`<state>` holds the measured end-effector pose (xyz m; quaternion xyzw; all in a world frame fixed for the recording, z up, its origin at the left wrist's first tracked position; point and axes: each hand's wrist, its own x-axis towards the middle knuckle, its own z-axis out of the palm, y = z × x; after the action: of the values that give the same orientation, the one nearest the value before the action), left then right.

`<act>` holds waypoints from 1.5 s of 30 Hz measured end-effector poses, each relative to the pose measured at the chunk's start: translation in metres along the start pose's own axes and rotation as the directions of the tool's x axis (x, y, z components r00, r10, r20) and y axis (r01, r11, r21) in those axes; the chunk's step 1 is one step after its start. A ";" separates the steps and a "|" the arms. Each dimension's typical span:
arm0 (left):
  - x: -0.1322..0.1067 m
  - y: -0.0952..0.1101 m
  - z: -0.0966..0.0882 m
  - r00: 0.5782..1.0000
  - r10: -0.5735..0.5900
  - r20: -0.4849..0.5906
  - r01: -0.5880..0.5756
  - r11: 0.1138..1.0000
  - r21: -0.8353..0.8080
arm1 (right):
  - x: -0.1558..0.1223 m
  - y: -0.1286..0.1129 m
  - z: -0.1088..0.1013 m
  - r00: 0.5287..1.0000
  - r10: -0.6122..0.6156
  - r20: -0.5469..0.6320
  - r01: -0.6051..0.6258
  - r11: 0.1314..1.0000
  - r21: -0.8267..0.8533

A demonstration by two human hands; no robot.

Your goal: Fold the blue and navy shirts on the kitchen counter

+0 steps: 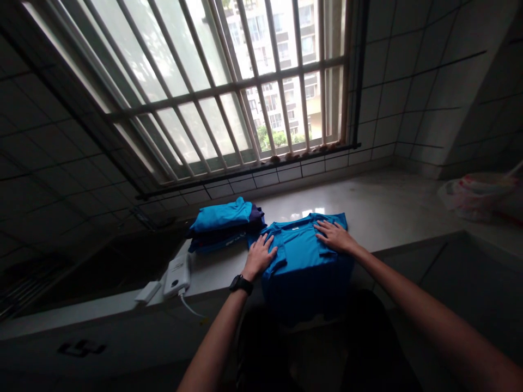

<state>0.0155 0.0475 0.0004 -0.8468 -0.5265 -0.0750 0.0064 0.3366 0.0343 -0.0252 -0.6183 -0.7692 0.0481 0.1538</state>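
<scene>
Obs.: a bright blue short-sleeved T-shirt (pixel 304 267) lies spread on a pale polished stone worktop (pixel 379 209), near the middle of its front edge, with the lower part of the shirt hanging over that edge. The left hand (pixel 258 256) rests palm down on the shirt's left side and the right hand (pixel 333 237) rests the same way on its right side. The fingers (pixel 267 251) of both hands are open and flat on the cloth, gripping nothing. Progress: a squared-off folded stack of blue and dark purple garments (pixel 223 222) sits just beside the shirt, toward the worktop's back edge, and those pieces appear finished. The number of layers cannot be read. The shirt under the hands is only partly folded: what appear to be its sleeves lie turned in over the body, while the overhanging part is unfolded. Surroundings: a white power bank (pixel 176 275) with a white cable (pixel 192 307) and a small white rectangular block (pixel 147 291) lie near the front edge, left of the left hand, close to a dark sunken sink (pixel 102 267). A crumpled plastic bag (pixel 478 196) sits toward the right end. A barred window (pixel 245 81) and white wall tiles (pixel 408 92) run along the back edge.
</scene>
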 end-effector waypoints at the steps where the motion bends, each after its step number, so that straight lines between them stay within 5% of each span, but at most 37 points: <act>1: 0.000 0.001 -0.001 1.000 0.000 -0.004 0.000 1.000 -0.002 | 0.000 0.000 0.000 1.000 0.004 0.003 -0.004 1.000 0.000; 17: -0.001 0.003 0.001 0.998 -0.053 0.019 0.054 0.998 -0.034 | -0.007 0.000 -0.003 1.000 -0.029 0.001 0.029 0.999 0.026; 25: -0.002 0.000 0.008 0.997 -0.052 -0.054 0.046 0.994 -0.102 | -0.006 0.002 0.000 0.999 -0.035 0.031 0.034 0.999 0.004; 32: 0.002 0.013 -0.024 0.994 -0.093 -0.054 0.096 0.994 0.048 | 0.009 0.021 -0.018 0.983 -0.078 0.166 0.063 0.994 0.095; 34: 0.004 0.011 -0.038 0.976 -0.215 -0.044 0.219 0.972 0.090 | 0.016 0.030 -0.031 0.989 -0.079 0.123 0.063 0.990 0.126; 37: 0.012 -0.001 -0.054 0.888 -0.460 0.026 0.456 0.886 0.085 | 0.030 0.036 -0.049 0.999 0.024 0.032 -0.026 0.998 0.058; 40: 0.024 -0.019 -0.058 0.836 -0.520 0.175 0.525 0.851 0.021 | 0.044 0.030 -0.060 0.972 0.143 0.186 -0.156 0.986 0.054; 42: 0.031 -0.031 -0.053 0.866 -0.451 0.215 0.475 0.877 -0.073 | 0.053 0.025 -0.066 0.942 0.164 0.293 -0.199 0.975 0.094; 45: 0.046 -0.046 -0.048 0.948 -0.293 0.128 0.316 0.920 -0.233 | 0.064 0.018 -0.074 0.924 0.133 0.359 -0.199 0.968 0.152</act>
<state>-0.0116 0.1048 0.0508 -0.7512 -0.6378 -0.1025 -0.1359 0.3637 0.0917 0.0514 -0.6464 -0.7209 0.2404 0.0683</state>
